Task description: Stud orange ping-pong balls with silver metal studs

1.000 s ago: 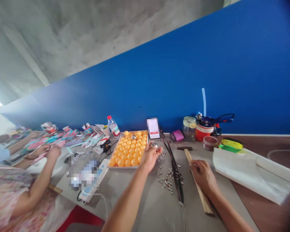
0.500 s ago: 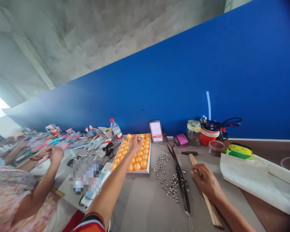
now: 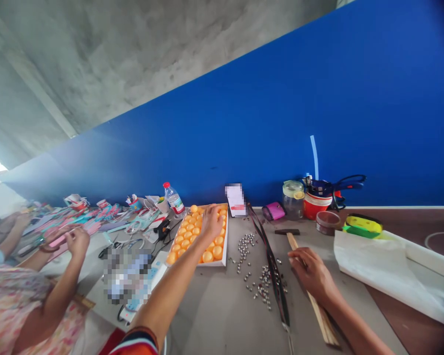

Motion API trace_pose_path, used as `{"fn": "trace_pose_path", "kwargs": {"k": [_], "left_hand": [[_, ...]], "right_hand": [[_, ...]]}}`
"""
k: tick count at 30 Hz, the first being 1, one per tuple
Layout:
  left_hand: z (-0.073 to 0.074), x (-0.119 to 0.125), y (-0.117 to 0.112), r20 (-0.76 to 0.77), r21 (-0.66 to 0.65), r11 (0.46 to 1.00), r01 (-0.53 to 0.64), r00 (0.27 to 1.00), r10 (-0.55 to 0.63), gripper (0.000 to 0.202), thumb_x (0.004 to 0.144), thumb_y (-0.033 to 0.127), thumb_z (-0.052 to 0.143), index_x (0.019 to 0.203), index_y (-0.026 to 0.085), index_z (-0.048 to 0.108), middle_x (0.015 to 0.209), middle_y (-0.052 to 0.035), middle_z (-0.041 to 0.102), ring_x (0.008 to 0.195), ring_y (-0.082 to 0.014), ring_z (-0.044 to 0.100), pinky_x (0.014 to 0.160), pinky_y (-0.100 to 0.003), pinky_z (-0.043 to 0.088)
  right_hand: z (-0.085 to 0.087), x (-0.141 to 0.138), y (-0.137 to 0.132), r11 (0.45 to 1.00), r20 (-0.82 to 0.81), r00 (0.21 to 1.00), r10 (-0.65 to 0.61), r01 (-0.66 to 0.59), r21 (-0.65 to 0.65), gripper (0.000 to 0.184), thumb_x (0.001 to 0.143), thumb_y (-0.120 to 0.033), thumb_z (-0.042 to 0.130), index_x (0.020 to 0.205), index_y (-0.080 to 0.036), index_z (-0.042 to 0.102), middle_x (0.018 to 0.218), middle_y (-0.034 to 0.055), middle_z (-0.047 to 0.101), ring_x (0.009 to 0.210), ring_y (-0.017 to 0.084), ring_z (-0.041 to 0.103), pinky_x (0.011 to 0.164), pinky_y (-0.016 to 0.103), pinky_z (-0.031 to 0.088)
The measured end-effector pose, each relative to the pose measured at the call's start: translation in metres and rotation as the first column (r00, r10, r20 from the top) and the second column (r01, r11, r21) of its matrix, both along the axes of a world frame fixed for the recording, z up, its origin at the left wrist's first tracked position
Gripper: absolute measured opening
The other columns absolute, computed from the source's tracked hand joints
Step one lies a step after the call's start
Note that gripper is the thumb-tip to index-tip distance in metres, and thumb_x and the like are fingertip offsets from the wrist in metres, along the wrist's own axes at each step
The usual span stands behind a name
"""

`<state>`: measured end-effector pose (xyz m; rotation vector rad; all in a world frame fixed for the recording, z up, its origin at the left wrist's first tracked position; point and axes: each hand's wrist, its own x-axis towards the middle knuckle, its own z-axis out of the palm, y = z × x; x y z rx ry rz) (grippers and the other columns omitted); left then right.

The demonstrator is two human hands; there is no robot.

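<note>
Your left hand is stretched out over the far part of the tray of orange balls, palm down, fingers spread loosely and resting on or just above the balls. Whether that grip holds anything you cannot tell from here; the fingers hide what is under them. Your right hand lies on the worktop, fingers curled down onto the wooden stick, pressing it rather than lifting it.

As for progress, judged from how things lie: the tray looks almost full of balls, row on row. A scatter of small silver beads lies loose on the worktop between your two hands, just beside the dark strap that runs toward you. That many loose beads suggests most of the work with them is not yet done.

Containers along the blue wall: a glass jar with a pale lid, contents unclear; a red and white cup stuffed with tools and a blue cord; a small round tin beside it. A water bottle stands just behind the tray. A white paper roll lies to your right.

To your left, another person's hands work well apart from yours.
</note>
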<state>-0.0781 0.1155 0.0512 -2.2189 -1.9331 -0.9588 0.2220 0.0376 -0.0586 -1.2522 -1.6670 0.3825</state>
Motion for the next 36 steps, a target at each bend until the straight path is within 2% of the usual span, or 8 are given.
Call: {"fn": "trace_pose_path", "kwargs": {"k": [4, 7, 11, 13, 20, 25, 30, 36], "left_hand": [[-0.008, 0.019, -0.014, -0.069, -0.054, 0.982, 0.18, 0.981, -0.183, 0.029, 0.075, 0.017, 0.055, 0.104, 0.02, 0.057, 0.118, -0.0084, 0.054, 0.115, -0.0211, 0.047, 0.102, -0.035, 0.035], [-0.012, 0.023, -0.021, -0.12, -0.077, 0.976, 0.202, 0.97, -0.21, 0.03, 0.075, 0.018, 0.056, 0.105, 0.021, 0.057, 0.12, -0.0097, 0.052, 0.117, -0.0244, 0.045, 0.104, -0.04, 0.034], [-0.013, 0.009, -0.016, -0.152, -0.13, 0.985, 0.111, 0.98, -0.131, 0.028, 0.076, 0.013, 0.054, 0.103, 0.021, 0.058, 0.116, -0.0091, 0.056, 0.115, -0.0266, 0.047, 0.102, -0.04, 0.035], [-0.011, -0.002, -0.009, -0.148, -0.169, 0.986, 0.009, 0.988, -0.035, 0.029, 0.078, 0.013, 0.052, 0.105, 0.021, 0.058, 0.117, -0.0079, 0.056, 0.115, -0.0263, 0.048, 0.101, -0.039, 0.036], [-0.001, -0.036, 0.022, -0.158, -0.249, 0.942, -0.227, 0.969, 0.191, 0.039, 0.083, 0.023, 0.045, 0.121, 0.015, 0.048, 0.122, -0.015, 0.054, 0.107, -0.0247, 0.054, 0.091, -0.036, 0.04], [0.003, -0.038, 0.048, -0.202, -0.296, 0.911, -0.286, 0.951, 0.233, 0.043, 0.082, 0.025, 0.047, 0.124, 0.018, 0.047, 0.126, -0.0147, 0.051, 0.113, -0.0252, 0.051, 0.093, -0.033, 0.038], [0.001, -0.029, 0.071, -0.23, -0.338, 0.889, -0.308, 0.943, 0.239, 0.046, 0.08, 0.025, 0.05, 0.126, 0.02, 0.046, 0.123, -0.0159, 0.054, 0.109, -0.0284, 0.054, 0.091, -0.039, 0.037], [0.005, -0.019, 0.076, -0.218, -0.311, 0.912, -0.268, 0.954, 0.206, 0.026, 0.074, 0.02, 0.058, 0.1, 0.015, 0.059, 0.1, -0.0153, 0.064, 0.103, -0.0326, 0.056, 0.093, -0.046, 0.032]], "right_hand": [[-0.001, 0.001, 0.0, 1.0, -0.008, 1.0, 0.011, -0.011, -0.017, 0.023, 0.077, -0.035, 0.046, 0.078, -0.02, 0.063, 0.083, 0.0078, 0.062, 0.084, 0.022, 0.058, 0.079, 0.036, 0.045], [-0.002, 0.002, 0.0, 1.0, -0.01, 1.0, 0.011, -0.011, -0.023, 0.023, 0.077, -0.035, 0.046, 0.079, -0.02, 0.064, 0.085, 0.0079, 0.062, 0.085, 0.022, 0.058, 0.079, 0.036, 0.046], [-0.001, 0.002, 0.0, 1.0, -0.01, 1.0, 0.01, -0.01, -0.016, 0.023, 0.076, -0.034, 0.046, 0.077, -0.02, 0.063, 0.084, 0.008, 0.062, 0.084, 0.022, 0.059, 0.079, 0.036, 0.046], [0.0, 0.002, 0.0, 1.0, -0.006, 1.0, 0.009, -0.009, -0.017, 0.023, 0.076, -0.034, 0.045, 0.077, -0.02, 0.063, 0.083, 0.008, 0.062, 0.083, 0.022, 0.059, 0.078, 0.036, 0.046], [-0.001, 0.002, 0.0, 1.0, -0.003, 1.0, 0.014, -0.014, -0.012, 0.021, 0.078, -0.031, 0.044, 0.078, -0.019, 0.062, 0.085, 0.0075, 0.061, 0.084, 0.021, 0.058, 0.078, 0.034, 0.046], [0.0, 0.0, 0.0, 1.0, -0.029, 1.0, 0.004, -0.004, -0.009, 0.02, 0.078, -0.029, 0.045, 0.077, -0.02, 0.062, 0.084, 0.0071, 0.061, 0.084, 0.021, 0.058, 0.078, 0.034, 0.046], [0.004, -0.003, -0.001, 1.0, -0.057, 0.998, -0.004, 0.004, -0.008, 0.018, 0.079, -0.028, 0.045, 0.075, -0.02, 0.062, 0.082, 0.0068, 0.061, 0.082, 0.021, 0.058, 0.076, 0.033, 0.046], [0.004, -0.003, -0.001, 1.0, -0.047, 0.999, -0.009, 0.008, -0.016, 0.017, 0.081, -0.026, 0.046, 0.076, -0.02, 0.062, 0.082, 0.0066, 0.062, 0.081, 0.02, 0.057, 0.075, 0.033, 0.046]]}}
